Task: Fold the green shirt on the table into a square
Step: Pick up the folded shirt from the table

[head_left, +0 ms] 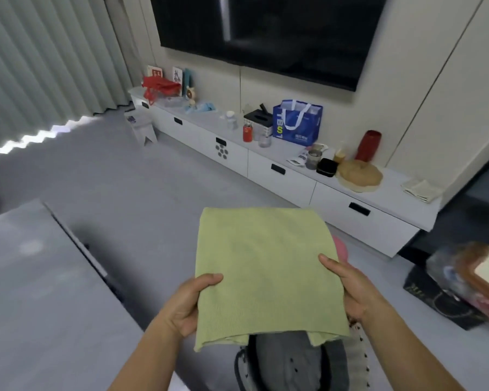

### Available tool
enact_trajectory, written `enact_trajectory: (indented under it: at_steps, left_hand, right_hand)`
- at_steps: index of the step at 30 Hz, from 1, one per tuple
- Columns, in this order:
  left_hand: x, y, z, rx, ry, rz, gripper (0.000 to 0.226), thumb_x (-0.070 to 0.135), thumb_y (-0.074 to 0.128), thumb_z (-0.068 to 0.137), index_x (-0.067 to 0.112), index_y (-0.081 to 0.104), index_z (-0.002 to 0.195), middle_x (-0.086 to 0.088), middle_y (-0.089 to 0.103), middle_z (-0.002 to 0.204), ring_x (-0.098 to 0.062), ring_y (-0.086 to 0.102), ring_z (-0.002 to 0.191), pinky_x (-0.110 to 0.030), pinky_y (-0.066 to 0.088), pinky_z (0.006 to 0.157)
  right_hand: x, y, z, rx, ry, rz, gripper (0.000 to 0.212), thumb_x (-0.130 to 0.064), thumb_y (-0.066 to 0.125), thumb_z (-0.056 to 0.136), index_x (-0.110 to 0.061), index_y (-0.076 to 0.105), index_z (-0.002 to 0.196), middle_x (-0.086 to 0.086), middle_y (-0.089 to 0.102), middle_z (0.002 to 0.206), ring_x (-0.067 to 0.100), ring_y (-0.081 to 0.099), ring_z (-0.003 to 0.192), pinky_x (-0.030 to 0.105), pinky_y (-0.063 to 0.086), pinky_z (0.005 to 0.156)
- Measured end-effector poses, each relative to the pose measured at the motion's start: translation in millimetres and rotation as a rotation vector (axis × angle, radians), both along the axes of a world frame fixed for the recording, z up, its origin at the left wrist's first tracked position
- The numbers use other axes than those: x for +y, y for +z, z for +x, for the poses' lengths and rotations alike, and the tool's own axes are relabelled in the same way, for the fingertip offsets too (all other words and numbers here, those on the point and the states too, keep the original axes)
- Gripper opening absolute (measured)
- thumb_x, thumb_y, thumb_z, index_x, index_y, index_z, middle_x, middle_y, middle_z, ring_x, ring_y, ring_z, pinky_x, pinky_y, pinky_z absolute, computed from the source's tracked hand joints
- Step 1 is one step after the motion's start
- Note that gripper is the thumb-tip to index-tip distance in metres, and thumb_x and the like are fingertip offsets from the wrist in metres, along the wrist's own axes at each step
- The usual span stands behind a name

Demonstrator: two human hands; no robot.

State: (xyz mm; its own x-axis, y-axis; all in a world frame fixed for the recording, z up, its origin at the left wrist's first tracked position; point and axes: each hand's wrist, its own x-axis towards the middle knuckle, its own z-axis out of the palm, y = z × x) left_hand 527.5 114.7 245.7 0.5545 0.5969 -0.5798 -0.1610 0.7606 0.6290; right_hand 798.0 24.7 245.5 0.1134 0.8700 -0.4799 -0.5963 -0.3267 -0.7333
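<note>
The green shirt (263, 266) is folded into a flat, roughly square stack and is held in the air in front of me, off the table. My left hand (191, 301) grips its near left edge, thumb on top. My right hand (350, 289) grips the near right edge the same way. Folded layers hang loose along the shirt's near edge. The grey table (40, 292) lies to my left, with nothing of the shirt on it.
A long white low cabinet (294, 182) runs along the far wall under a dark screen (266, 32), holding a blue bag (298, 122), a red can (247, 132) and other items. A dark box with clutter (449, 300) sits on the floor right. A grey bag (291, 362) is below.
</note>
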Motion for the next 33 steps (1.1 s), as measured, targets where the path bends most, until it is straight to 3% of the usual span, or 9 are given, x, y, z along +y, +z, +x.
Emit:
enact_trajectory:
  at_steps: [3,10,13,16,19,21,24,27,33]
  left_hand:
    - [3.8,-46.5,53.6,0.049,-0.019,-0.058,0.052,0.010,0.064,0.064,-0.002,0.058,0.115,-0.021,0.070,0.101,-0.033,0.069,0.084,-0.038,0.058,0.064]
    - [-9.7,-181.4,119.9,0.097,-0.051,-0.221,0.068,0.006,0.067,0.059,0.005,0.052,0.125,-0.027,0.065,0.109,-0.042,0.067,0.087,-0.045,0.056,0.061]
    - [-14.8,-253.0,132.4,0.167,-0.033,-0.164,0.103,0.004,0.081,0.040,0.023,0.045,0.134,-0.019,0.063,0.120,-0.041,0.063,0.100,-0.049,0.055,0.075]
    - [-18.9,-311.6,140.0,0.261,-0.042,-0.022,0.114,0.005,0.087,0.028,0.025,0.046,0.132,-0.002,0.068,0.112,-0.023,0.068,0.092,-0.032,0.057,0.067]
    - [-21.1,-361.1,150.5,0.226,-0.074,-0.097,0.109,0.006,0.089,0.009,0.006,0.055,0.113,-0.002,0.074,0.084,-0.014,0.070,0.072,-0.021,0.054,0.056]
    - [-25.4,-412.0,156.2,0.278,-0.025,-0.173,0.105,0.003,0.085,0.014,0.004,0.054,0.115,-0.006,0.075,0.080,-0.020,0.071,0.072,-0.025,0.056,0.059]
    - [-33.6,-471.7,163.6,0.408,0.052,-0.222,0.089,0.005,0.077,0.041,0.005,0.052,0.126,-0.016,0.070,0.098,-0.034,0.065,0.092,-0.045,0.051,0.086]
    - [-36.6,-522.4,170.6,0.434,0.122,-0.287,0.041,-0.007,0.059,0.079,0.013,0.056,0.114,-0.015,0.067,0.098,-0.034,0.062,0.090,-0.044,0.050,0.077]
    - [-38.3,-632.2,152.8,0.553,0.112,-0.303,0.042,-0.009,0.050,0.085,0.004,0.050,0.125,-0.019,0.062,0.108,-0.032,0.060,0.087,-0.036,0.050,0.066]
  right_hand:
    - [2.6,-37.3,53.2,-0.045,-0.023,-0.078,0.051,-0.025,0.074,0.066,-0.018,0.062,0.115,0.010,0.071,0.105,0.025,0.069,0.088,0.035,0.057,0.068]
    - [-3.7,-163.4,119.3,-0.062,-0.048,-0.285,0.030,-0.017,0.060,0.082,-0.018,0.060,0.112,0.010,0.073,0.098,0.028,0.070,0.084,0.036,0.055,0.066]
    - [-16.2,-234.1,129.6,-0.028,-0.045,-0.355,0.047,-0.013,0.071,0.073,-0.021,0.057,0.117,0.012,0.071,0.104,0.033,0.068,0.090,0.039,0.055,0.068]
    - [-26.7,-305.9,131.8,-0.013,-0.031,-0.411,0.085,-0.025,0.090,0.036,-0.021,0.060,0.115,0.014,0.069,0.110,0.037,0.065,0.098,0.050,0.051,0.084]
    - [-31.4,-370.2,129.9,-0.028,-0.061,-0.501,0.072,-0.016,0.086,0.053,-0.016,0.059,0.119,0.015,0.069,0.109,0.038,0.066,0.096,0.051,0.049,0.087]
    - [-33.2,-413.3,127.5,-0.053,-0.083,-0.564,0.053,-0.010,0.071,0.075,-0.013,0.054,0.125,0.015,0.068,0.109,0.036,0.064,0.097,0.046,0.050,0.084]
    - [-30.6,-473.6,123.9,-0.106,-0.101,-0.594,0.042,-0.007,0.058,0.087,-0.015,0.050,0.127,0.008,0.065,0.105,0.030,0.061,0.097,0.040,0.050,0.078]
    - [-21.7,-527.4,120.7,-0.082,-0.074,-0.577,0.035,-0.007,0.053,0.090,-0.021,0.051,0.122,0.007,0.064,0.108,0.028,0.061,0.097,0.040,0.050,0.077]
    - [-22.0,-642.1,117.5,-0.149,-0.014,-0.624,0.044,-0.011,0.053,0.091,-0.014,0.046,0.134,0.011,0.058,0.123,0.030,0.058,0.105,0.043,0.050,0.085]
